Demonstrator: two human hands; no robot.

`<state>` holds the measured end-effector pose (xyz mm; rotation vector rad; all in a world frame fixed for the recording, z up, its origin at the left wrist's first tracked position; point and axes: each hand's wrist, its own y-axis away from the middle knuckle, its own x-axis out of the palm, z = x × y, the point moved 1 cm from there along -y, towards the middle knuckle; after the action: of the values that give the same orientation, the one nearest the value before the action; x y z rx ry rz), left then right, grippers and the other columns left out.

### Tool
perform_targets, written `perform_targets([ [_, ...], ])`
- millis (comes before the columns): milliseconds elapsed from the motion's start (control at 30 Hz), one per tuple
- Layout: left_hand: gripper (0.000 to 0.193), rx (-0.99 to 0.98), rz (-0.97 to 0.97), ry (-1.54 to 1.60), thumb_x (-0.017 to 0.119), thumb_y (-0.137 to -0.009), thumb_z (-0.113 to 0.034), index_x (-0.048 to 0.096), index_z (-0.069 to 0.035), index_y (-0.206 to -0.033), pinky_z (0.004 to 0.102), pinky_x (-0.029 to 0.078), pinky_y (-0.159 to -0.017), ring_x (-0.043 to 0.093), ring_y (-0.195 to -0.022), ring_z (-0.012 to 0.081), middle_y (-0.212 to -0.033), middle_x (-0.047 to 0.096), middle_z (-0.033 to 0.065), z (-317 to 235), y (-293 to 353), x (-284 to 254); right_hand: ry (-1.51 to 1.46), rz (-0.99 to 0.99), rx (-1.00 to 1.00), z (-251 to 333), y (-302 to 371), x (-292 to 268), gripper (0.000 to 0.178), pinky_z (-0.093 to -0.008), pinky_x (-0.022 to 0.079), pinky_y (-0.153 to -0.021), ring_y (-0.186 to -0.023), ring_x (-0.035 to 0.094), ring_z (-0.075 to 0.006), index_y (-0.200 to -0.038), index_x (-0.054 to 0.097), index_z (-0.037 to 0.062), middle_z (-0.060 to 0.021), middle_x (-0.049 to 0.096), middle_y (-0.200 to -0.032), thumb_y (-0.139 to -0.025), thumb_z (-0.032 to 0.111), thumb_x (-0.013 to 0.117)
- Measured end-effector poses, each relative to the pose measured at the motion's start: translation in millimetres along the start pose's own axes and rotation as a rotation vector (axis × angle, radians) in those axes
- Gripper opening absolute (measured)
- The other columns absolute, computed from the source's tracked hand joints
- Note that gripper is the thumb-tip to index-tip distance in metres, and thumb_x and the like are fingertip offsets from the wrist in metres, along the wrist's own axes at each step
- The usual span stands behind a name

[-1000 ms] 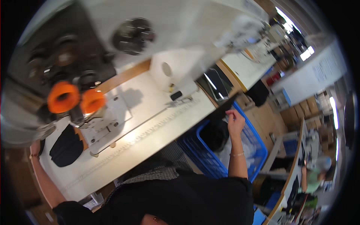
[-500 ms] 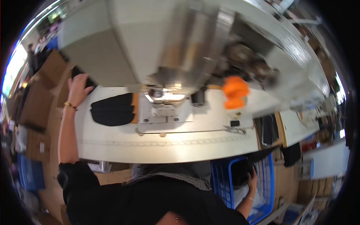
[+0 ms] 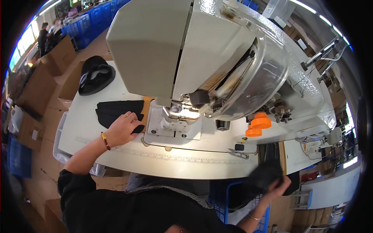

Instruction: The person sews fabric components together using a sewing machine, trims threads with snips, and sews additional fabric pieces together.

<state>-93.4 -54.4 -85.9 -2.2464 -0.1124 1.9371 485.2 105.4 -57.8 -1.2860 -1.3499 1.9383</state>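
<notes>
My left hand [image 3: 126, 127] reaches onto the sewing machine's white table, its fingers curled and closed at the lower right edge of a fan of flat black fabric pieces [image 3: 116, 110]. My right hand [image 3: 276, 189] grips a dark, bulky black item [image 3: 265, 176], held above a blue plastic basket [image 3: 222, 200] at the lower right. Motion blurs that item, so its kind does not show. Just right of the fabric pieces is the needle area of the sewing machine [image 3: 180, 112]. A moulded black piece with openings [image 3: 96, 75] lies at the table's far left.
The machine's large grey head [image 3: 149, 46] looms over the work area. Orange knobs [image 3: 259, 121] project at its right. Thread snips [image 3: 237, 153] lie near the table's front right, beside a ruler strip [image 3: 175, 158]. Cardboard boxes [image 3: 33, 93] stand on the left.
My left hand has moved from the far left black piece, right and nearer, to the fabric pieces. My right hand has lifted the black item up out of the basket. The head view has shifted.
</notes>
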Motion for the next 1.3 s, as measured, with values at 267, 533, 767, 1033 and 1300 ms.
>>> perform_targets([
  [267, 0.039, 0.005, -0.315, 0.461, 0.067, -0.078, -0.008, 0.057, -0.001, -0.115, 0.0441, 0.048, -0.088, 0.056, -0.107, 0.0392, -0.114, 0.052, 0.0188, -58, -35, -92, -0.497, 0.112, -0.701, 252, -67, 83, 0.039, -0.0331, 0.049, -0.063, -0.081, 0.061, -0.0242, -0.111, 0.072, 0.0082, -0.0085, 0.061, -0.098, -0.073, 0.001, 0.071],
  [533, 0.036, 0.158, -0.421, 0.245, 0.076, -0.072, -0.010, 0.066, -0.005, -0.106, 0.0394, 0.049, -0.088, 0.058, -0.100, 0.0298, -0.106, 0.058, 0.0103, -103, -41, -113, -0.731, 0.007, -0.843, 298, -62, 120, 0.023, -0.0405, 0.057, -0.080, -0.097, 0.062, -0.0280, -0.102, 0.073, 0.0083, -0.0131, 0.066, -0.112, -0.079, 0.009, 0.071],
  [767, 0.032, 0.144, -0.385, 0.363, 0.078, -0.073, -0.011, 0.065, -0.007, -0.101, 0.0425, 0.046, -0.089, 0.054, -0.105, 0.0308, -0.110, 0.057, 0.0086, -90, -48, -59, -0.840, 0.112, -0.949, 276, -63, 133, 0.017, -0.0391, 0.054, -0.077, -0.100, 0.064, -0.0255, -0.093, 0.073, 0.0029, -0.0122, 0.067, -0.109, -0.076, 0.005, 0.074],
  [1033, 0.028, 0.183, -0.452, 0.129, 0.076, -0.074, -0.011, 0.066, -0.007, -0.100, 0.0422, 0.044, -0.089, 0.053, -0.104, 0.0312, -0.111, 0.055, 0.0091, -93, -51, -61, -0.815, 0.150, -0.924, 279, -67, 130, 0.019, -0.0328, 0.046, -0.076, -0.097, 0.067, -0.0220, -0.092, 0.073, 0.0066, -0.0102, 0.068, -0.111, -0.073, 0.007, 0.075],
  [1300, 0.027, 0.162, -0.446, 0.226, 0.075, -0.077, -0.012, 0.066, -0.006, -0.102, 0.0423, 0.044, -0.088, 0.053, -0.103, 0.0307, -0.114, 0.054, 0.0116, -93, -51, -56, -0.759, 0.125, -0.960, 268, -53, 142, 0.029, -0.0323, 0.045, -0.076, -0.096, 0.067, -0.0217, -0.099, 0.073, 0.0052, -0.0100, 0.068, -0.112, -0.069, 0.008, 0.073],
])
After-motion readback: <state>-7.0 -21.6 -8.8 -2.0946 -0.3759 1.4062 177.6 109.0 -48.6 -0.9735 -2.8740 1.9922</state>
